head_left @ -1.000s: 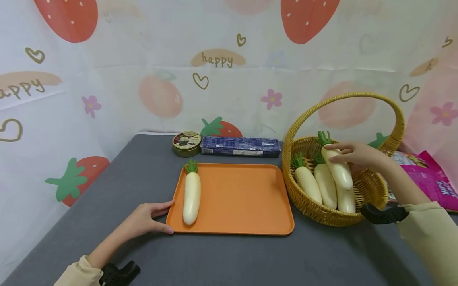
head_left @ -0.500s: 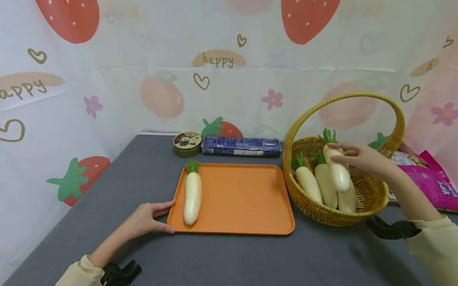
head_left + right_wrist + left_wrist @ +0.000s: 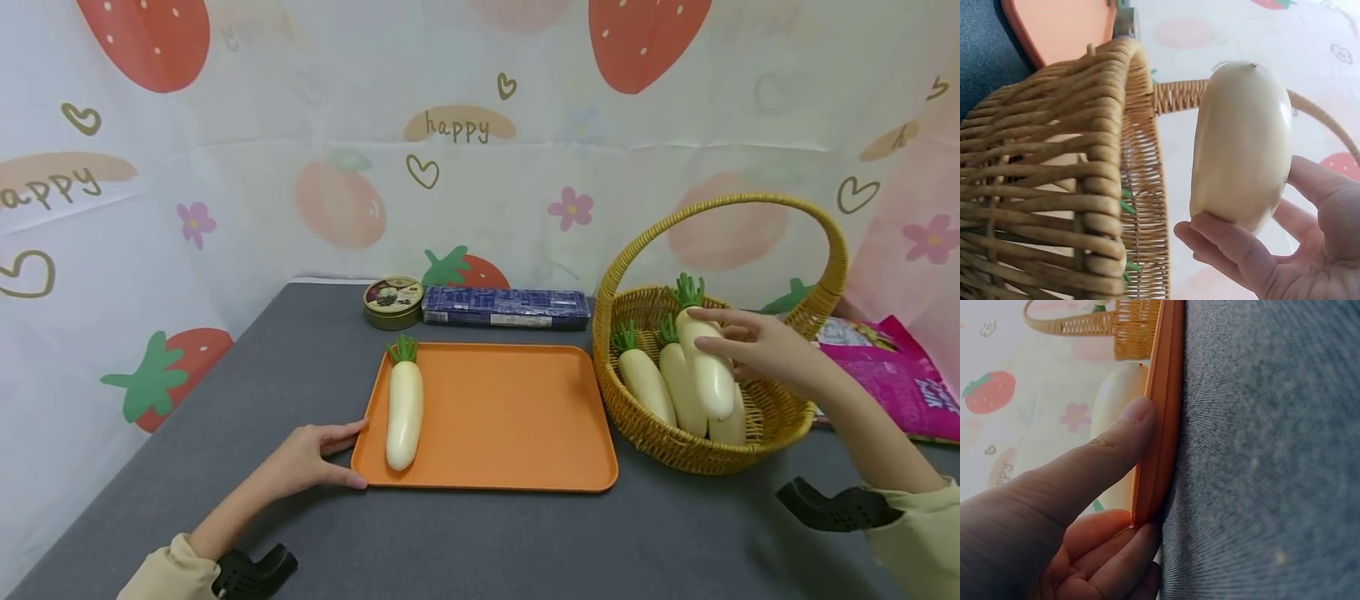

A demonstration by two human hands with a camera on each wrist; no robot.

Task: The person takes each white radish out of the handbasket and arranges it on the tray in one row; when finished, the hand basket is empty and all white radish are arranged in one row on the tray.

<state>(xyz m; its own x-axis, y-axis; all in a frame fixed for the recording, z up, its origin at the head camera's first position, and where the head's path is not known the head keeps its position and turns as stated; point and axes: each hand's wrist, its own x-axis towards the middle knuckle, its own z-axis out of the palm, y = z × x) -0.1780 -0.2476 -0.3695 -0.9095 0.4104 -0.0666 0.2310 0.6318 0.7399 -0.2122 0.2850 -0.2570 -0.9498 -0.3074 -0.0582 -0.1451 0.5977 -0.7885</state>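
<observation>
In the head view my right hand (image 3: 761, 346) holds a white radish (image 3: 707, 367) with green leaf stubs, tip down, over a wicker basket (image 3: 697, 454). Thumb and fingers grip its sides in the right wrist view, where the pale body (image 3: 1241, 137) stands beside the basket rim (image 3: 1107, 162). Several more radishes (image 3: 647, 387) lie in the basket, partly hidden by the held one. My left hand (image 3: 300, 458) grips the near left corner of an orange tray (image 3: 510, 417), thumb on its front edge (image 3: 1163, 425), fingers at its left side. One radish (image 3: 405, 414) lies along the tray's left side.
Behind the tray stand a round tin (image 3: 392, 302) and a long blue package (image 3: 506, 308). A pink bag (image 3: 892, 375) lies right of the basket. The basket's tall handle (image 3: 742, 200) arches above it. A printed cloth (image 3: 480, 208) hangs behind the grey table (image 3: 450, 542).
My right hand and its radish have shifted slightly down in the head view, still over the basket, while the right forearm swung lower and to the right. My left hand keeps its place at the tray.
</observation>
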